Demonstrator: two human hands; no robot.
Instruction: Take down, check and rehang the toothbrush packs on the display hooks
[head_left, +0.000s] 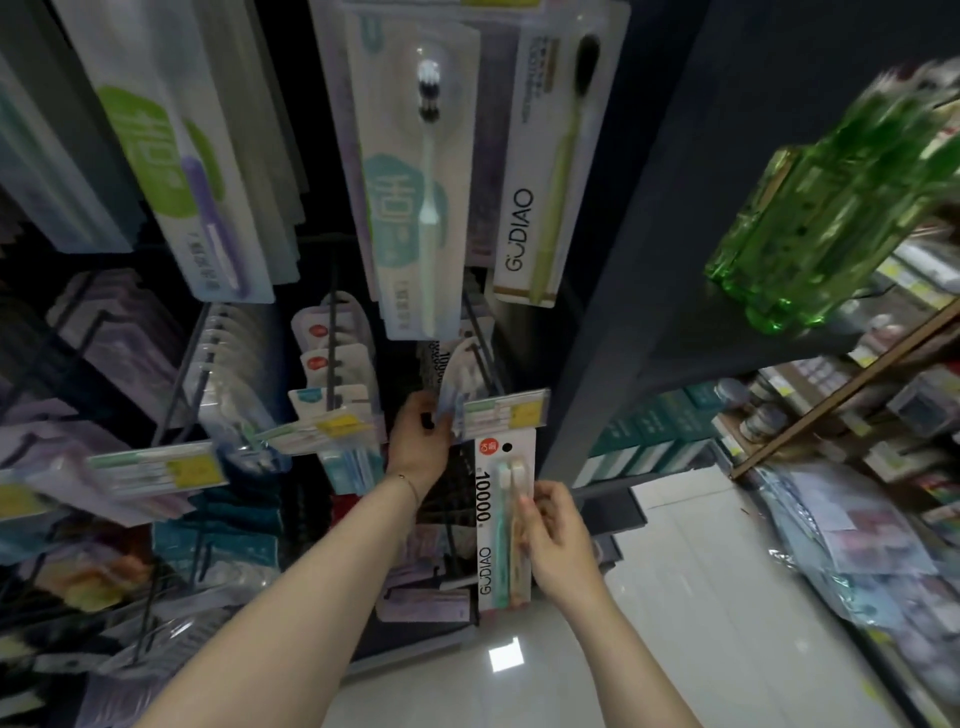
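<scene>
The right hand pinched the right edge of a white two-brush toothbrush pack, thumb and fingers closed on the card just beside the blister; printed down the card, left of that grip, ran "10000" in black, and lower down "GUDIAO" in grey; a red round mark and a black hanging hole sat at its top corner, above the grip. The left hand was up and to the left of it, fingers curled round the front packs on the display hook, closed on their edge; the printing on those was too blurred to read, apart from a run of zeros. Just right of that hand a price strip with a yellow tag crossed the hook's end; its text could not be read. High above both hands hung a pack marked "GUDIAO" with a green-handled, dark-bristled brush, and beside it a pack with a teal label in large characters. Right of the held pack stood the dark upright edge of the shelf end panel, close by; below the right wrist lay open pale floor; a green bottle lay blurred on the shelf far up to the right.
</scene>
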